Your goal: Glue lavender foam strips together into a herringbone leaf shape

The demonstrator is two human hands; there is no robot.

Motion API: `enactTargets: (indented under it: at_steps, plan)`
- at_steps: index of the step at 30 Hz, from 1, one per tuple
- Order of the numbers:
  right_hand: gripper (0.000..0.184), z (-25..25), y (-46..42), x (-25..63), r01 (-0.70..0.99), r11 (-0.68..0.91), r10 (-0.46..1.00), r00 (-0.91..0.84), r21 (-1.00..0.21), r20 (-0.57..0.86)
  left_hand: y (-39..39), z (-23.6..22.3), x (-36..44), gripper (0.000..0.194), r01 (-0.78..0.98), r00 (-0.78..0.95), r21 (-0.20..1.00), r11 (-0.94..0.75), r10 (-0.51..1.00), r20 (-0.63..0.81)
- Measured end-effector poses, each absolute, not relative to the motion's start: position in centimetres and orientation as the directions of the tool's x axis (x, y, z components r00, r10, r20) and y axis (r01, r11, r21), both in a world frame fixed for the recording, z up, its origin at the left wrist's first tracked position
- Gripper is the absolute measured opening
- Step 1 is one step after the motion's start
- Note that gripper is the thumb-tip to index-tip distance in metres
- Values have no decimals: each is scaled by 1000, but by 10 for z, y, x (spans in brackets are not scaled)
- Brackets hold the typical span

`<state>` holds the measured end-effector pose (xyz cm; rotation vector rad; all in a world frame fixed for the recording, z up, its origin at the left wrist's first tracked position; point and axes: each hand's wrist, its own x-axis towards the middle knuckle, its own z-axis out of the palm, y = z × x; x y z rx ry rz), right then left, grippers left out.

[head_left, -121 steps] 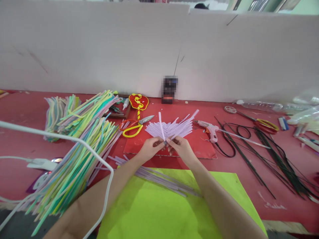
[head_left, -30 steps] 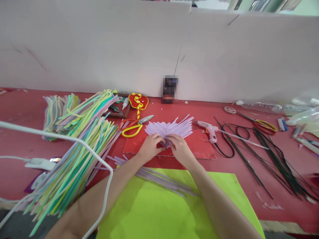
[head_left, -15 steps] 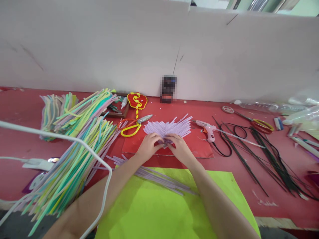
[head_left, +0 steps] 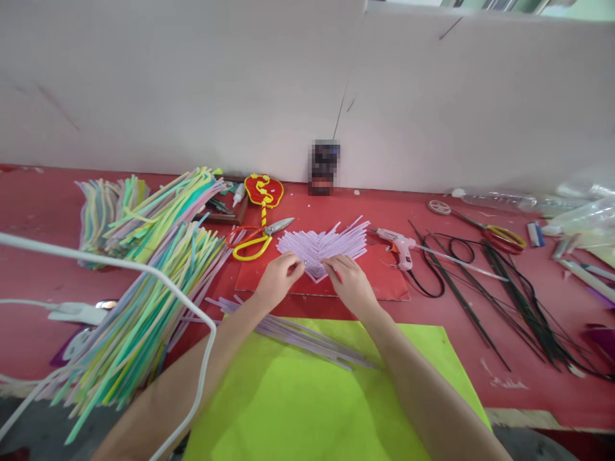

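Lavender pipe cleaners laid in a V-patterned fan (head_left: 317, 248) rest on a red board (head_left: 384, 275), the point towards me. Beside the fan's left lower edge is my left hand (head_left: 282, 275), its thumb and forefinger pinched together. Across from it, my right hand (head_left: 350, 280) is also closed in a pinch, fingertips at the fan's right lower edge. Whatever either pinch holds is too small to make out. Loose lavender pipe cleaners (head_left: 307, 346) lie nearer me, partly on a yellow-green sheet (head_left: 288, 403), with my left forearm crossing over them.
Bundles of pastel pipe cleaners (head_left: 139, 307) are heaped at left, crossed by a white cable (head_left: 211, 339). Scissors (head_left: 252, 246) lie left of the fan. At right are a pink glue gun (head_left: 403, 250), more scissors (head_left: 504, 238), dark stems (head_left: 523, 301) and a plastic bottle (head_left: 500, 202).
My hands have drawn apart from the fan's lower point, left hand leftwards and right hand rightwards, uncovering the point. The view has shifted slightly.
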<state>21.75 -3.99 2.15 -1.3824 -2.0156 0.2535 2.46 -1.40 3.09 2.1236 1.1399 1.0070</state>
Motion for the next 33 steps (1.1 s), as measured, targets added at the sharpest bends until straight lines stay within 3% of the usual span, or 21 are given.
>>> enactTargets:
  at_steps: [3, 7, 12, 18, 24, 28, 33]
  plan:
    - [23, 20, -39, 225, 738, 405, 893, -193, -540, 406, -15, 33, 23, 14, 482, 441, 677, -556, 822, 362]
    - [22, 23, -38, 238, 688, 298, 930, -54, -661, 363, -15, 26, 24, 12, 501, 411, 675, -541, 836, 364]
    - [26, 27, -37, 244, 707, 236, 939, 12, -667, 344, -14, 18, 25, 11, 486, 387, 691, -535, 841, 379]
    - [22, 25, -39, 237, 675, 308, 935, -84, -670, 345, -10, 17, 25, 14, 435, 394, 720, -541, 833, 388]
    - [12, 24, -41, 234, 667, 462, 887, -334, -585, 319, -8, 17, 24, 12, 439, 456, 718, -540, 822, 339]
    - [13, 19, -39, 234, 674, 471, 882, -372, -569, 290, -9, 17, 24, 5, 453, 514, 661, -598, 781, 355]
    - [19, 17, -37, 232, 656, 485, 873, -398, -578, 281, -10, 18, 23, 17, 533, 550, 541, -650, 753, 363]
